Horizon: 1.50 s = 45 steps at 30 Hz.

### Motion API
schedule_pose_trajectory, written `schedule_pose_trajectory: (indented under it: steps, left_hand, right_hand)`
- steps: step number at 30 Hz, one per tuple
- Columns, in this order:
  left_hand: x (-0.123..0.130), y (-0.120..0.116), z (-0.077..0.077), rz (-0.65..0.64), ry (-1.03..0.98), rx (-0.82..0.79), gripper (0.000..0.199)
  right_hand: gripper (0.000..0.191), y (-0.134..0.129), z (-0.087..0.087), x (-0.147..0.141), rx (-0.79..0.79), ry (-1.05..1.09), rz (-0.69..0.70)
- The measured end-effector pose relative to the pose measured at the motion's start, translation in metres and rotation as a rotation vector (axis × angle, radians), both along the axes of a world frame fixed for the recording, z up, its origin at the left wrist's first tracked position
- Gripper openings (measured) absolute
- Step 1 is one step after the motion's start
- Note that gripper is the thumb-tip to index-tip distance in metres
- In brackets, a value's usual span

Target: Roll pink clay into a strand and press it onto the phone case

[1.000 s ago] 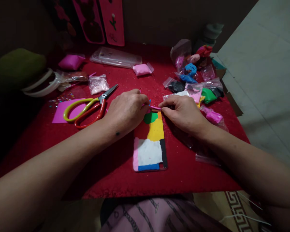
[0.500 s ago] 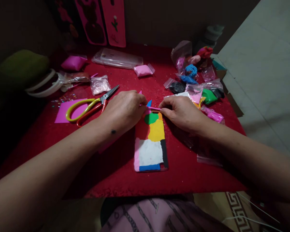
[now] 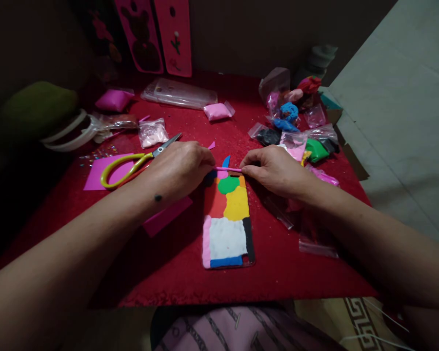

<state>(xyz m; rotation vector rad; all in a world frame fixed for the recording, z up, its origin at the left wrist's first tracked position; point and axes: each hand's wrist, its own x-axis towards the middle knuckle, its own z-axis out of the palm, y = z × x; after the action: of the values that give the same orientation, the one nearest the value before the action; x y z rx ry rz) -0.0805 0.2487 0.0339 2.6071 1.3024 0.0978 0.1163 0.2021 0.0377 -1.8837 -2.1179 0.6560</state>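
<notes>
A thin pink clay strip stretches level between my two hands, across the far end of a phone case. My left hand pinches its left end, and my right hand pinches its right end. Patches of white, yellow, red, green, pink, blue, black and orange clay cover the case, which lies flat on the red cloth. Just beyond the strip a small blue pointed piece shows. Scissors with yellow and orange handles lie left of my left hand, partly hidden by it.
Bags of coloured clay crowd the right side of the red table. Clear phone cases and a pink clay packet lie at the back. Pink sheets lie at left, near a white-rimmed container. Decorated cases stand behind.
My left hand has shifted slightly left, so more of the pink strip shows between my hands. The whole view has moved a little, setting things lower in the picture.
</notes>
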Motion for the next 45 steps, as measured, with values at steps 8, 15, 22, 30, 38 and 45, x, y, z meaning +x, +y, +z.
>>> schedule_pose_trajectory:
  steps: [8,15,22,30,38,45]
  left_hand:
    - [-0.004,0.003,0.000,-0.053,0.012,-0.022,0.031]
    - [-0.009,0.005,0.002,-0.159,0.050,-0.006,0.034]
    - [-0.024,0.019,-0.005,-0.175,0.046,-0.089,0.029]
    - [-0.027,0.020,-0.005,-0.222,0.035,-0.140,0.026]
    - [-0.025,0.015,-0.006,-0.230,-0.041,-0.168,0.020]
    - [-0.025,0.012,-0.010,-0.234,-0.090,-0.160,0.013]
  right_hand:
    - [0.018,0.001,0.003,-0.001,-0.044,0.040,-0.013]
    - [0.019,0.000,0.002,0.000,-0.003,0.002,0.008]
    - [0.023,-0.001,0.005,-0.002,-0.021,-0.042,0.019]
    - [0.022,0.001,0.011,-0.006,-0.107,-0.034,-0.013]
    - [0.025,0.001,0.015,-0.008,-0.245,0.101,-0.063]
    - [0.022,-0.001,0.017,-0.008,-0.305,0.263,-0.122]
